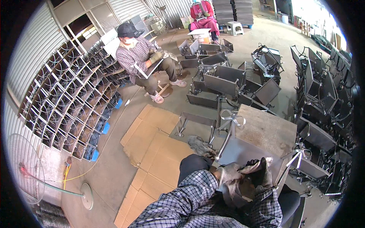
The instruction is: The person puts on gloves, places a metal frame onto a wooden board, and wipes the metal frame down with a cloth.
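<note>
In front of my lap, a dark metal shelf frame [238, 151] with a flat panel and ribbon-like curled metal ends leans against a wooden board [262, 127]. My left hand [229, 173], in a pale soiled glove, is closed on a greyish cloth [232, 192] that hangs down toward my lap. Close beside it, my right hand [262, 171] also grips the cloth; dark fingertips show at the panel's near edge. The folds partly hide the fingers of both hands.
Flattened cardboard [157, 154] lies left of my legs beside a crumpled rag [201, 146]. Similar metal frames [222, 80] crowd the floor ahead, with more piled at right [317, 131]. A seated co-worker [133, 57] handles a panel. A fan [28, 167] stands left.
</note>
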Available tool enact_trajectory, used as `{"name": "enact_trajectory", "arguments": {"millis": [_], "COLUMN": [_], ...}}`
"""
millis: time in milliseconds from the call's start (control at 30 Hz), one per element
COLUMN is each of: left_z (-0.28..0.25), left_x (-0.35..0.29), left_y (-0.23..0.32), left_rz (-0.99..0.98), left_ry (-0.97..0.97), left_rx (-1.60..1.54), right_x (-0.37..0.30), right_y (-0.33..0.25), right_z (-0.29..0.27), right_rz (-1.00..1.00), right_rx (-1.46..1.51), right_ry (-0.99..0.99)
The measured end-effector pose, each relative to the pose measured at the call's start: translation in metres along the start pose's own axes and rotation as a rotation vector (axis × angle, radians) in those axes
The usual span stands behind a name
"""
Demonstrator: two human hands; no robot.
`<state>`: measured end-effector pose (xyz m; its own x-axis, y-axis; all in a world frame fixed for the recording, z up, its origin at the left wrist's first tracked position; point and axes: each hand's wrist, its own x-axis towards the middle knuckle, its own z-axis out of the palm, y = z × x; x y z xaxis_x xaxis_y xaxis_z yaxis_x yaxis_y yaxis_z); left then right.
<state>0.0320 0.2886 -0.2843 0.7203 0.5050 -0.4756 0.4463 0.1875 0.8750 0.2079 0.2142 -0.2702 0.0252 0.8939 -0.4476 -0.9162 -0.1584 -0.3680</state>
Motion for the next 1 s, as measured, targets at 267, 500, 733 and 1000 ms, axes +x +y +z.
{"name": "enact_trajectory", "arguments": {"millis": [267,500,733,1000], "left_z": [-0.001,0.005,0.004,0.000], "left_x": [-0.003,-0.002,0.005,-0.010], "left_y": [0.011,0.004,-0.012,0.022], "left_rz": [-0.006,0.012,0.062,-0.036], "left_ry": [-0.042,-0.004,-0.009,-0.043], "left_rx": [-0.081,-0.093,-0.126,-0.029], "right_x": [-0.004,0.002,-0.004,-0.004], "right_y": [0.000,-0.001,0.000,-0.001], "right_z": [0.009,-0.008,0.004,0.004], "right_rz": [-0.020,0.003,-0.005,-0.002], "right_rx": [-0.003,-0.041,-0.026,-0.023], "right_ry": [0.000,0.011,-0.003,0.004]}}
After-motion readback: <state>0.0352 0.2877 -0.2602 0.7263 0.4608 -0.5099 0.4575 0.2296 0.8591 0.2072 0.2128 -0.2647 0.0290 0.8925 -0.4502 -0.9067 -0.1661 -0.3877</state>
